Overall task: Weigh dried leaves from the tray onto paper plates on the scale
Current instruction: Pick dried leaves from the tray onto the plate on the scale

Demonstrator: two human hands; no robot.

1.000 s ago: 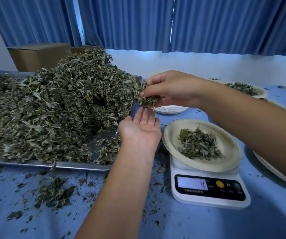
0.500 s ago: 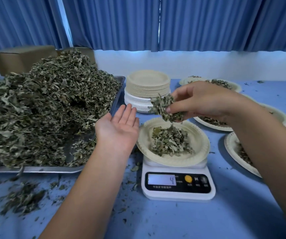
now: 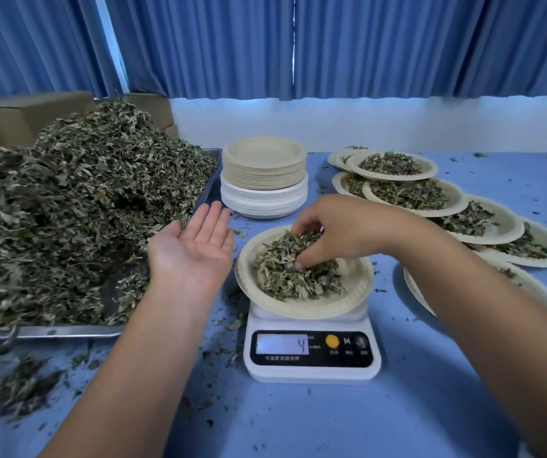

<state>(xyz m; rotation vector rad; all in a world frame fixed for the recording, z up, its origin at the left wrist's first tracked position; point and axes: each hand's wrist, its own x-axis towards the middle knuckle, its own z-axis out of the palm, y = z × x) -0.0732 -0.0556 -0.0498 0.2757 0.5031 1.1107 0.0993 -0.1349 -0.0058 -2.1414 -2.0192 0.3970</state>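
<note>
The scale (image 3: 311, 355) reads 4. On it, a plate (image 3: 361, 282) holds leaves (image 3: 278, 279), and the right hand (image 3: 334, 233) curls its fingers into them. The left hand (image 3: 192, 249) hovers flat, palm up, empty. Several filled plates (image 3: 397, 177) lie to the right. The tray (image 3: 50, 331) with its heap (image 3: 83, 200) and the spare stack (image 3: 263, 180) suggest plenty remains.

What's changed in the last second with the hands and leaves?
The right hand carried a pinch of dried green leaves from the heaped silver metal tray down onto the round beige paper plate on the white digital scale; release unclear. The left hand stayed open, palm up; the display still reads 4.
</note>
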